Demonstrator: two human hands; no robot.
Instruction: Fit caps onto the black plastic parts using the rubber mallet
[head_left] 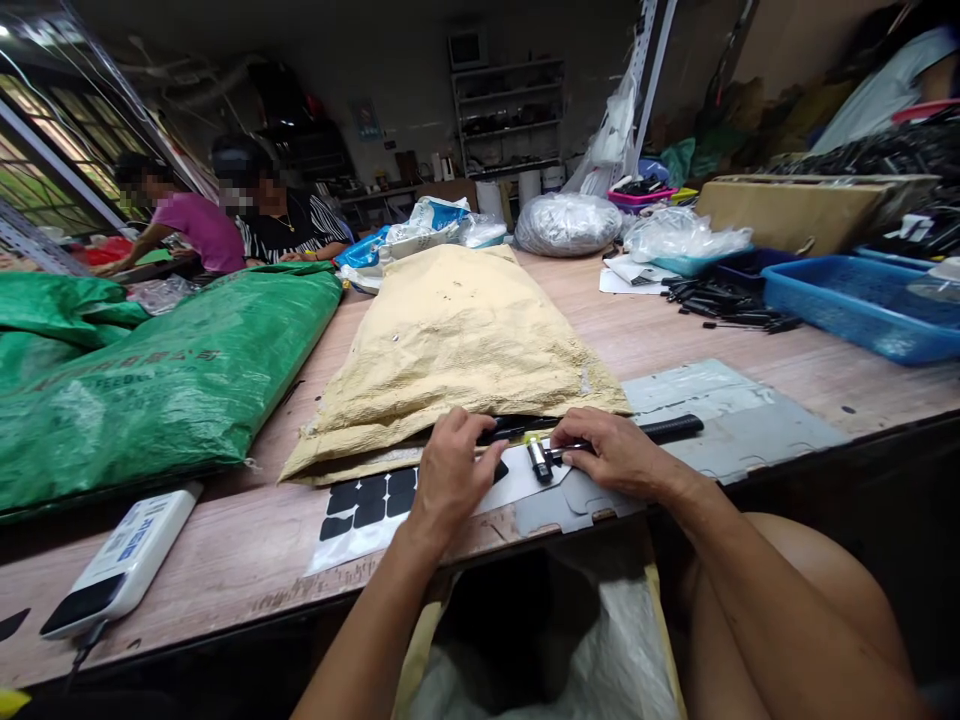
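Note:
At the open mouth of a cream woven sack (pixel 465 330), my left hand (pixel 454 475) is closed, its thumb and fingers about a thin black piece (pixel 506 430) that lies partly inside the sack. My right hand (pixel 611 450) is curled round the shaft of a small hammer, just behind its head. The hammer (pixel 538 460) has a metal head with a yellow face, and its black ribbed handle sticks out to the right. Under my left wrist lies a sheet of black stickers (pixel 371 500) with rounded corners.
A grey board (pixel 735 410) lies right of the sack. Left are a green sack (pixel 150 390) and a white device (pixel 124 560) with a cable. Black parts (pixel 731 305) and a blue tray (pixel 862 300) stand right. Below the edge hangs an open sack (pixel 615 640). Two people sit back left.

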